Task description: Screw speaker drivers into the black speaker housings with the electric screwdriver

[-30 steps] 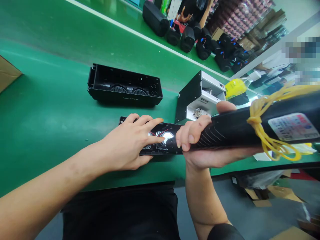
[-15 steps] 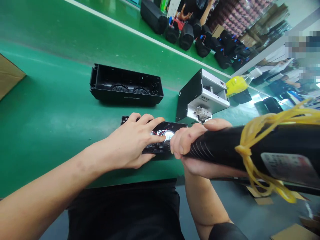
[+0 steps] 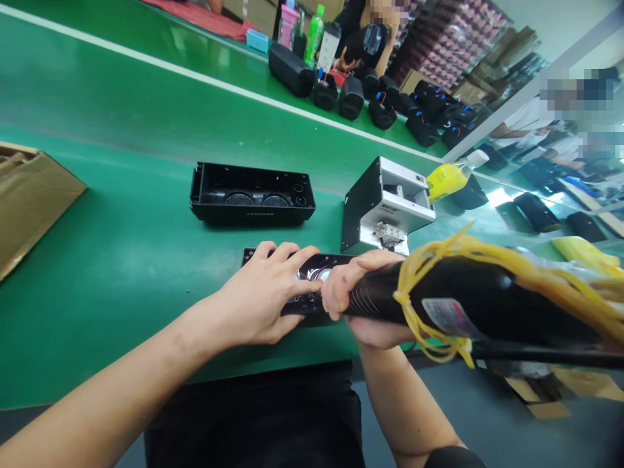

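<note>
My left hand (image 3: 273, 289) spans a black speaker panel (image 3: 249, 255), its fingers over the far edge and its thumb at the near edge. Its index finger points at the silver round drivers and red wires inside. Wrapped round the black barrel of an electric screwdriver (image 3: 373, 294), my right hand (image 3: 341, 289) sits over the panel's right end. The screwdriver's tip is hidden behind that hand. Beyond both hands lies an open black speaker housing (image 3: 253, 218), with two round grilles visible inside.
A black and silver screw feeder (image 3: 385, 208) stands behind my right hand, with a yellow-labelled bottle (image 3: 448, 179) beside it. A cardboard box (image 3: 43, 201) is at the left. Across the green bench, a person handles a black part near several black speakers (image 3: 351, 97).
The view has shifted, so the bench things appear lower. My left hand stays on the panel, and the screwdriver remains in my right hand over the panel's right end.
</note>
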{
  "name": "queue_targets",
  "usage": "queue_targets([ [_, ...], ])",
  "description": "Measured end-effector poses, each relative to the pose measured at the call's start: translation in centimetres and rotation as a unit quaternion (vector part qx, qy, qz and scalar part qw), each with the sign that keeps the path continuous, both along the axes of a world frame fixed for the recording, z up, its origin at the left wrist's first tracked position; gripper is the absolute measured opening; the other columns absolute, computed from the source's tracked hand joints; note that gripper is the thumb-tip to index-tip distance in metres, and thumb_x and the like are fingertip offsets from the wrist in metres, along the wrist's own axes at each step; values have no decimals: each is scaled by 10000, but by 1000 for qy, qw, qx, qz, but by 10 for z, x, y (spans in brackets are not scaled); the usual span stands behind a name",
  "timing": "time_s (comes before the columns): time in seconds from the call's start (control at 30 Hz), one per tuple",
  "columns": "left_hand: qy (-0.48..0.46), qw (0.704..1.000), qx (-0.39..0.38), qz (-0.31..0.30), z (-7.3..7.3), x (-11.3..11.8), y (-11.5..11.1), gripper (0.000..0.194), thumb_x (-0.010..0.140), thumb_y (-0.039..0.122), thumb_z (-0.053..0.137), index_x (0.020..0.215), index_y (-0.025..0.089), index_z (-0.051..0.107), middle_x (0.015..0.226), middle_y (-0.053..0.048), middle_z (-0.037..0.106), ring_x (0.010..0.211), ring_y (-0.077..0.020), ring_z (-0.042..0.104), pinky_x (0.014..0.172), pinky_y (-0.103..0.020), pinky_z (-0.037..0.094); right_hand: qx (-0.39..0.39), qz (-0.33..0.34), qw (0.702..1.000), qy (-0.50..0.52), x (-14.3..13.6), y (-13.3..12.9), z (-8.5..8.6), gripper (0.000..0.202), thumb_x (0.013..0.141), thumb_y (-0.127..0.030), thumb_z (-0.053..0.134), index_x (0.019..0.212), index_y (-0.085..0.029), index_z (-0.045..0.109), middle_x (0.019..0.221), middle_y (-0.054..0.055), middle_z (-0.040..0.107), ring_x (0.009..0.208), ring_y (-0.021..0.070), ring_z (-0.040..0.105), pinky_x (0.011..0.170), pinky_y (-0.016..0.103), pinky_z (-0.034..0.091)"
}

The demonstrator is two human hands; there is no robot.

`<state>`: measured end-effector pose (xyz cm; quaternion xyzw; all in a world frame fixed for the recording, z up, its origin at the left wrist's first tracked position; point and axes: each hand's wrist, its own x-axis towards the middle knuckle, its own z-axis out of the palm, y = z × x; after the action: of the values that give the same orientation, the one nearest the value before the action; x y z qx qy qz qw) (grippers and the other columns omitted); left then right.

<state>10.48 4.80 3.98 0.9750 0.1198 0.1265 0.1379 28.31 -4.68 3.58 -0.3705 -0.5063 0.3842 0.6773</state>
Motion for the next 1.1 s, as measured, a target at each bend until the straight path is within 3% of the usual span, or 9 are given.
queue_targets([
  [0.07,2,1000,-5,5,-1,-1,0,458,903,343,774,1356,403,786,1693,-121,557,1392,-425,607,1077,-652,498,82,4,996,24,-5,4,13,395,1027,-699,705,1280,-409,798,640,-69,557,373,135,466,360,266,454],
  [0.13,4,1000,-4,10,-4,-2,0,497,872,326,788,1365,395,783,1705,-118,556,1397,-420,607,1097,-655,498,137,-3,990,39,-3,5,31,421,1081,-615,656,1368,-341,797,666,-50,577,397,132,486,370,255,461],
  [0.3,-29,999,21,21,-18,-6,2,571,861,296,770,1419,415,756,1739,-86,536,1417,-409,605,1117,-650,507,243,-139,959,37,47,0,81,700,1071,-840,471,1329,-284,809,613,-59,521,354,116,413,339,239,405],
  [0.43,-64,996,68,13,-31,-9,8,575,924,320,697,1486,438,716,1751,-60,530,1406,-392,627,1081,-626,540,271,-282,920,-14,105,13,101,595,1058,-801,547,1106,-257,783,588,-64,518,351,97,426,337,192,347],
  [0.57,-92,990,104,-1,-39,-10,15,609,950,343,666,1548,458,666,1767,-25,516,1390,-362,643,1053,-591,556,239,-335,911,-27,134,34,97,595,1038,-826,542,1120,-254,684,601,-77,518,371,106,455,363,204,364],
  [0.7,-94,988,120,-8,-43,-11,18,636,951,350,654,1578,459,642,1791,-14,487,1394,-363,647,1055,-585,548,195,-332,922,-29,136,44,84,668,1006,-893,505,1164,-255,619,622,-78,523,396,115,465,386,232,366],
  [0.93,-76,990,117,-6,-47,-13,22,678,923,364,702,1584,491,634,1820,8,455,1384,-396,663,1040,-599,574,159,-316,935,-35,131,32,60,709,970,-946,476,1205,-286,584,628,-89,509,379,117,414,389,251,376],
  [1.1,-77,991,113,-6,-48,-14,23,694,907,367,717,1584,496,634,1817,13,464,1391,-410,661,1048,-604,583,196,-303,932,-35,131,30,62,687,983,-913,517,1193,-267,621,616,-78,534,372,119,447,375,240,388],
])
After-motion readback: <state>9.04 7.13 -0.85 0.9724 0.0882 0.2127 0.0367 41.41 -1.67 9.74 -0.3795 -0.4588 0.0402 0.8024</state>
